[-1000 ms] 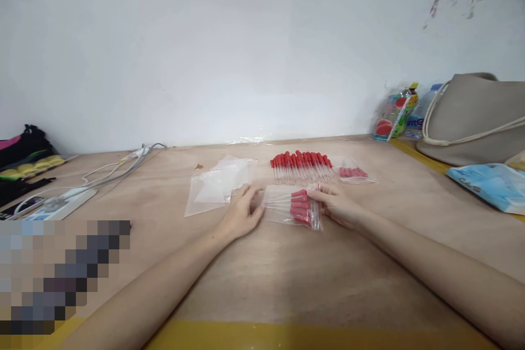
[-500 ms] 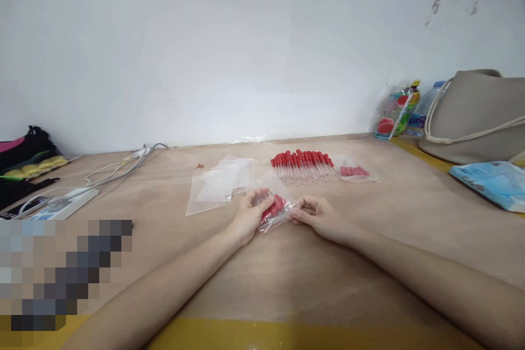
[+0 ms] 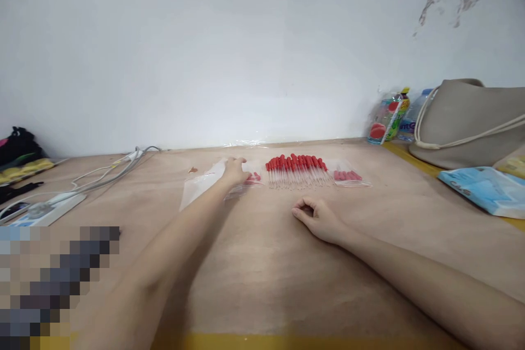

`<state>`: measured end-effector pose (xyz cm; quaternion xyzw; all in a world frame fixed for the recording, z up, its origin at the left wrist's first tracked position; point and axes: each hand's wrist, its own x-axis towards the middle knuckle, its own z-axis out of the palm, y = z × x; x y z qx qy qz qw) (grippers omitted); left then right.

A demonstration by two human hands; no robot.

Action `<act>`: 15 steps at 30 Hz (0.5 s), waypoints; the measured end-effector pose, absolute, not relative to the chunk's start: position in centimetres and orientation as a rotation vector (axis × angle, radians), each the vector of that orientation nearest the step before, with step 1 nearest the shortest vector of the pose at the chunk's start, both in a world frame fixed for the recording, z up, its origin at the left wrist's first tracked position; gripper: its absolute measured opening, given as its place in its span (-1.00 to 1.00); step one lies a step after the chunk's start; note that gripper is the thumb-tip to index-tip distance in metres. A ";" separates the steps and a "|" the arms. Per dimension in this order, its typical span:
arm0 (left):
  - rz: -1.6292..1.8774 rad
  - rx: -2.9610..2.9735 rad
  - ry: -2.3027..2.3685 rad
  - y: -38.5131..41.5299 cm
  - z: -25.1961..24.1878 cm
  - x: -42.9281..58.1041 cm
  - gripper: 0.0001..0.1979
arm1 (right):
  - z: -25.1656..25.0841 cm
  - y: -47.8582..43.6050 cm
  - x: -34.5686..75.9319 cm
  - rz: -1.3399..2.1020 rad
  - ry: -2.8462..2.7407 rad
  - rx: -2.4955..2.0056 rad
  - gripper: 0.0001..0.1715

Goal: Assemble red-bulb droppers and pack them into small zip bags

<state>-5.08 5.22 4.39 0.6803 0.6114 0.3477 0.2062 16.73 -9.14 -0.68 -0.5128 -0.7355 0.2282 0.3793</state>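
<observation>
My left hand reaches forward to the clear plastic bags and rests by a small bag with red rubber bulbs. Its fingers are apart, and it partly covers that bag. Flat clear bags lie under and left of it. My right hand lies on the table, fingers curled and thumb against forefinger, with nothing visible in it. Beyond it is a row of droppers with red bulbs and clear tubes. Another clear bag holding red bulbs lies to the right of the row.
A white power strip with cables is at left. At right stand drink bottles and a grey-beige bag, with a blue packet before it. The wall closes the table's far side.
My left hand has carried the bag of red bulbs forward and left, down among the bags. My right hand has let go of the bag and stayed nearly in place.
</observation>
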 end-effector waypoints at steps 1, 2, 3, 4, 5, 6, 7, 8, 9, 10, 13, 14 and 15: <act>0.983 1.947 1.770 4.7 4.2 -5.5 -0.56 | -0.7 -9.2 16.7 0.571 -1.889 -1.309 -0.87; 0.996 1.990 1.837 4.0 4.0 -6.2 -0.57 | -0.6 -9.2 16.6 0.558 -1.903 -1.307 -0.88; 0.949 2.111 1.984 3.2 3.7 -7.0 -0.57 | -0.6 -9.1 16.6 0.548 -1.917 -1.303 -0.88; 0.888 2.197 2.135 2.4 3.2 -8.1 -0.56 | -0.6 -9.1 16.6 0.539 -1.931 -1.297 -0.88; 0.787 2.258 2.240 1.6 2.8 -9.3 -0.54 | -0.7 -9.1 16.6 0.530 -1.944 -1.291 -0.88; 0.703 2.297 2.327 0.8 2.2 -10.5 -0.50 | -0.7 -9.0 16.5 0.518 -1.952 -1.287 -0.88; 0.637 2.323 2.388 0.2 1.6 -11.7 -0.47 | -0.7 -9.0 16.5 0.509 -1.957 -1.281 -0.88; 0.586 2.335 2.422 -0.3 1.0 -12.8 -0.43 | -0.8 -9.0 16.5 0.500 -1.961 -1.274 -0.88; 0.532 2.303 2.443 -0.6 0.5 -13.8 -0.39 | -0.8 -9.0 16.6 0.492 -1.964 -1.266 -0.88; 0.478 2.301 2.409 -0.8 0.0 -14.6 -0.39 | -0.9 -9.0 16.6 0.486 -1.969 -1.259 -0.89; 0.411 2.387 2.247 -0.7 -0.9 -16.0 -0.53 | -0.9 -9.1 16.6 0.479 -1.983 -1.250 -0.89; 0.417 2.416 2.209 -0.6 -1.0 -16.2 -0.58 | -0.9 -9.2 16.6 0.477 -1.985 -1.252 -0.90; 0.429 2.436 2.185 -0.5 -0.9 -16.3 -0.60 | -0.8 -9.2 16.6 0.476 -1.988 -1.253 -0.90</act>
